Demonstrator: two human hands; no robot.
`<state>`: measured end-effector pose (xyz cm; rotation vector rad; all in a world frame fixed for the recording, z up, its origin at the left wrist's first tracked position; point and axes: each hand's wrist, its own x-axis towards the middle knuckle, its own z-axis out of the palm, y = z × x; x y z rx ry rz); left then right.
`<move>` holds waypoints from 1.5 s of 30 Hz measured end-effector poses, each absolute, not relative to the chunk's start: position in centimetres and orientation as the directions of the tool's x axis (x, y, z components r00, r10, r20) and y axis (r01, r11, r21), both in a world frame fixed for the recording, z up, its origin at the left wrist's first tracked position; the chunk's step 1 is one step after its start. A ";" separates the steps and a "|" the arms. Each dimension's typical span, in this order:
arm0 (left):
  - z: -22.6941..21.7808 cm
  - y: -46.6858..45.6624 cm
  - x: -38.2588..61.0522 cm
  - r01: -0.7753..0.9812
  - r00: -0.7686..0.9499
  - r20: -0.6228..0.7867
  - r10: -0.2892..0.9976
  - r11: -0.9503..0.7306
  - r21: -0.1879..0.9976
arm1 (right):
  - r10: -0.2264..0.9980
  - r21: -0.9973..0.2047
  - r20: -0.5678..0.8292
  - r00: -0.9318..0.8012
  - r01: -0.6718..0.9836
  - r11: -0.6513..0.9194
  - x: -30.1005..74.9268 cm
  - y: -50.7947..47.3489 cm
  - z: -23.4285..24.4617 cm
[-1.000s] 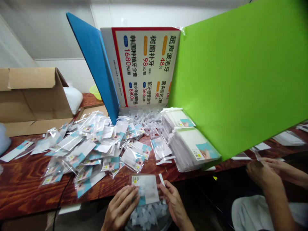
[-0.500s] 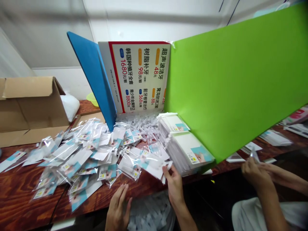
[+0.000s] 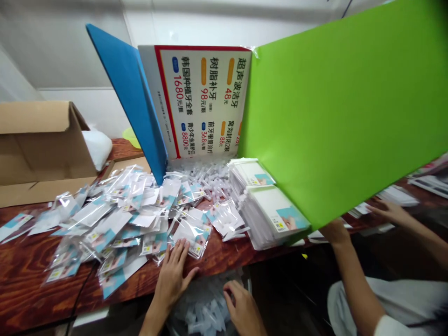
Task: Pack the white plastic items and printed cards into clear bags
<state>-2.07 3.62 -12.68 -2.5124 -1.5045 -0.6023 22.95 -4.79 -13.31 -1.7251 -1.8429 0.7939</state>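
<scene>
My left hand [image 3: 174,269] lies with fingers outstretched on the near edge of a pile of clear plastic packets [image 3: 131,221] holding white cards with a blue picture end. Its fingertips touch one packet [image 3: 196,233]. Lower down, my right hand [image 3: 244,305] is over a tub of small translucent white plastic pieces [image 3: 206,312], below the table edge. Its fingers are curled in; what they hold, if anything, is hidden. Right of the pile stands a neat stack of white cards [image 3: 276,210]. More small white pieces [image 3: 213,179] lie loose behind the packets.
A blue panel [image 3: 129,98], a printed price board [image 3: 203,102] and a large green panel [image 3: 336,116] stand upright around the pile. A cardboard box [image 3: 38,149] is at the left. At the right, a co-worker's hands [image 3: 392,210] reach over cards on the wooden table [image 3: 28,294].
My right hand has left the packet beside the card stack and dropped to the tub. My left hand has moved up onto the packets. The co-worker's hands have moved apart.
</scene>
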 end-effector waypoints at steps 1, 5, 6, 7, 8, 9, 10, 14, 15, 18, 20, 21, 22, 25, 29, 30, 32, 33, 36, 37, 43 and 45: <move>-12.8 3.4 -2.2 0.862 0.436 0.422 0.795 -0.503 0.058 | 0.995 -0.669 -0.066 -0.075 0.743 0.011 22.6 -4.9 -13.3; -12.9 1.8 -2.7 0.838 0.474 0.449 0.757 -0.544 0.033 | 0.979 -0.516 -0.193 -0.062 0.855 -0.048 20.8 -4.2 -13.1; -12.9 1.3 -2.8 0.835 0.474 0.455 0.754 -0.549 0.038 | 0.970 -0.479 -0.229 -0.079 0.877 -0.041 20.3 -3.9 -13.2; -12.8 0.9 -2.8 0.831 0.477 0.458 0.750 -0.554 0.043 | 0.960 -0.449 -0.261 -0.099 0.893 -0.030 19.8 -3.7 -13.3; -12.8 0.5 -2.8 0.827 0.481 0.459 0.747 -0.561 0.045 | 0.951 -0.427 -0.288 -0.117 0.904 -0.018 19.3 -3.5 -13.4; -12.9 0.2 -2.7 0.823 0.488 0.457 0.744 -0.566 0.043 | 0.943 -0.411 -0.307 -0.129 0.911 -0.009 18.9 -3.4 -13.6; -12.9 -0.1 -2.7 0.821 0.495 0.453 0.742 -0.570 0.037 | 0.938 -0.401 -0.320 -0.135 0.916 -0.005 18.6 -3.3 -13.8; -13.6 -0.8 -2.9 0.815 0.505 0.480 0.717 -0.580 0.009 | 0.924 -0.402 -0.336 -0.183 0.915 0.035 18.4 -2.9 -14.1; -13.8 -0.8 -3.0 0.809 0.505 0.498 0.705 -0.587 0.010 | 0.923 -0.408 -0.329 -0.202 0.911 0.054 18.8 -2.9 -13.8; -14.0 -1.0 -3.5 0.782 0.522 0.520 0.676 -0.623 0.025 | 0.913 -0.535 -0.264 -0.310 0.835 0.128 20.5 -3.0 -12.0; -14.1 -1.2 -4.0 0.762 0.546 0.504 0.669 -0.647 0.032 | 0.904 -0.717 -0.203 -0.376 0.686 0.124 22.0 -3.0 -10.3; -14.1 -1.3 -4.3 0.756 0.556 0.495 0.668 -0.653 0.033 | 0.908 -0.804 -0.169 -0.383 0.586 0.098 22.7 -2.9 -9.5; -14.1 -1.4 -4.6 0.756 0.557 0.490 0.670 -0.654 0.035 | 0.922 -0.874 -0.138 -0.362 0.483 0.059 23.3 -2.7 -8.8; -14.1 -1.6 -5.3 0.767 0.530 0.507 0.680 -0.639 0.054 | 0.975 -0.983 -0.082 -0.207 0.177 -0.046 24.2 -1.7 -7.8; -14.3 -1.9 -6.0 0.740 0.563 0.508 0.652 -0.672 0.042 | 0.995 -0.980 -0.086 -0.041 -0.175 -0.091 23.4 0.4 -8.3; -14.4 -2.0 -6.1 0.724 0.571 0.511 0.643 -0.687 0.055 | 0.996 -0.979 -0.084 0.013 -0.188 -0.080 23.0 0.8 -8.6; -14.3 -2.5 -6.5 0.696 0.547 0.542 0.638 -0.706 0.128 | 0.984 -0.989 -0.080 0.160 -0.138 -0.058 22.0 1.5 -9.0; -14.2 -2.8 -6.6 0.684 0.518 0.570 0.638 -0.709 0.172 | 0.969 -0.993 -0.081 0.232 -0.100 -0.059 21.5 1.7 -9.2; -13.2 -3.9 -7.0 0.640 0.470 0.620 0.628 -0.726 0.251 | 0.934 -0.993 -0.109 0.341 -0.086 -0.085 20.2 1.9 -9.5; -12.6 -4.3 -7.1 0.620 0.486 0.616 0.620 -0.742 0.257 | 0.935 -0.987 -0.130 0.330 -0.131 -0.091 19.8 2.0 -9.5; -9.4 -4.9 -6.5 0.509 0.642 0.555 0.529 -0.835 0.209 | 0.951 -0.893 -0.243 0.192 -0.426 -0.142 19.2 2.5 -8.7; -9.1 -4.6 -6.1 0.502 0.655 0.560 0.507 -0.846 0.178 | 0.960 -0.887 -0.259 0.103 -0.419 -0.194 19.6 2.5 -8.5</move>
